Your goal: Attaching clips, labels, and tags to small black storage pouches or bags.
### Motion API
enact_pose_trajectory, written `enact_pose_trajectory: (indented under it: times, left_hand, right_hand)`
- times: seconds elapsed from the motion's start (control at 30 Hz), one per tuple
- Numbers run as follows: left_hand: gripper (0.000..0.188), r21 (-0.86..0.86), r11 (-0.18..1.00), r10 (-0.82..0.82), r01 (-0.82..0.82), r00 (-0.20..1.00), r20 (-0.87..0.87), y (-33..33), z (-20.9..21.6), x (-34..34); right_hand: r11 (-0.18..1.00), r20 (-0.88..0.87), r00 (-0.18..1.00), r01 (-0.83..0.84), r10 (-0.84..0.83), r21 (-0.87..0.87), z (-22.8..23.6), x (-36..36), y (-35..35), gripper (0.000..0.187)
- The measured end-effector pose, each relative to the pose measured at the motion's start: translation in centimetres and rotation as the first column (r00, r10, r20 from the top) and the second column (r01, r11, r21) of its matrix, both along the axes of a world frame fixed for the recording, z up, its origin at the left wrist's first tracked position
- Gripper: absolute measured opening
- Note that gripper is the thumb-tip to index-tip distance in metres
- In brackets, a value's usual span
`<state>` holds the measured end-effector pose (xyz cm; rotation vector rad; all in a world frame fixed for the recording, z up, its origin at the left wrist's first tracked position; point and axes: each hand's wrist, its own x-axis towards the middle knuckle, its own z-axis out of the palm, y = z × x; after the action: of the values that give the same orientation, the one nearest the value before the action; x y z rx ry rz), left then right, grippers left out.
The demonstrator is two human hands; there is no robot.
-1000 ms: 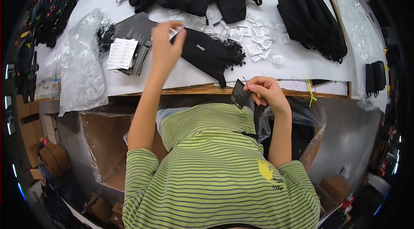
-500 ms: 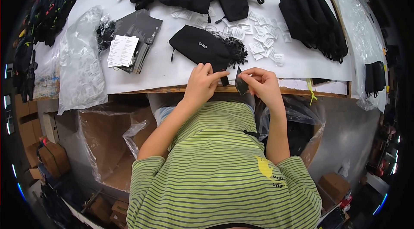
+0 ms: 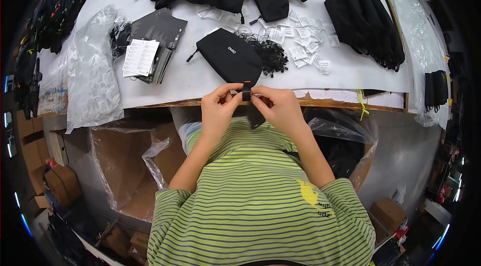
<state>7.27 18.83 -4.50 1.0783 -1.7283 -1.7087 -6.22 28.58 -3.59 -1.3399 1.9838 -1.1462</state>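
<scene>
While left hand [image 3: 216,107] and right hand [image 3: 279,108] pinch black fabric loop [image 3: 246,92], fingers nearly closed, black cloth pouch [image 3: 228,58] lies at its eleven o'clock; best keep loop flat, black card tag [image 3: 255,118] free at six.

White-topped work table [image 3: 173,88] spans the upper area; its wooden front edge [image 3: 330,102] is chipped and worn; 2 brown cartons [image 3: 120,153] with clear plastic liners stand open below. Grey floor [image 3: 406,148] shows at right; cardboard boxes [image 3: 34,155] are stacked far left; bright light strips [image 3: 25,223] line both dim margins.
</scene>
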Motion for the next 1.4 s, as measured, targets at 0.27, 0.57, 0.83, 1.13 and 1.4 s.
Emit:
enact_pose_trajectory:
  times: [0.27,0.57,0.83,1.13,1.4]
  left_hand:
    - [0.008,-0.100,0.985,0.111,-0.142,0.957,-0.267,-0.2,-0.1,1.0]
    - [0.010,0.137,0.984,0.154,-0.115,0.934,-0.323,0.4,3.2,1.8]
    - [0.015,0.100,0.995,0.010,0.025,0.943,-0.332,0.2,4.5,1.3]
    - [0.016,0.112,0.992,-0.008,0.050,0.937,-0.349,0.2,4.4,1.7]
    - [0.015,0.123,0.989,-0.033,0.085,0.928,-0.371,0.3,4.0,2.2]
  right_hand:
    - [0.995,0.539,0.837,0.096,-0.096,0.028,0.3,-0.3,-0.2,0.012]
    - [0.986,0.819,0.572,0.105,0.048,-0.131,2.5,-2.4,0.9,0.016]
    - [0.998,0.518,0.854,-0.027,0.053,-0.057,2.2,-0.8,1.1,0.016]
    - [0.989,-0.316,0.944,-0.128,0.097,-0.078,-1.4,3.0,0.8,0.022]
    - [0.992,-0.292,0.956,-0.050,0.013,-0.120,-2.6,3.2,0.6,0.018]
